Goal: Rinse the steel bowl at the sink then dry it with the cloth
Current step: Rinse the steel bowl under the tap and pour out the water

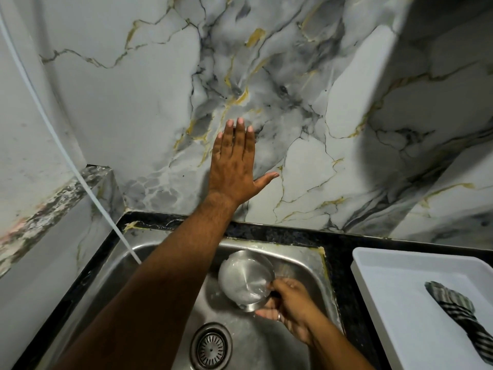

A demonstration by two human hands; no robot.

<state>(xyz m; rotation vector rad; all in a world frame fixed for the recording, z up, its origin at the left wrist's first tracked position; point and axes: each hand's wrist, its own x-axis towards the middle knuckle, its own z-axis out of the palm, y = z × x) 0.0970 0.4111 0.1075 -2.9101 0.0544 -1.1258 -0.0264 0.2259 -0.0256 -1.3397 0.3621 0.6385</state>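
Steel bowl (246, 280) tilted over the sink (301, 259) at lower centre, pinched at its rim by the right hand (289, 307). Left hand (234, 166) spread flat on the wall, gripping nothing. Wet rim likely slippery; could drop before reaching the cloth (456, 308) at lower right.

Steel bowl (246, 280): small, round, polished stainless, wet inside with water pooled at its lower edge. Tilted, mouth facing up toward the camera, held over the sink (301, 259) basin above and right of the drain.

Cloth (458, 311): striped, dark and light bands, crumpled into a long roll. Lies in the white tray (373, 263) on the desk, right of the sink.
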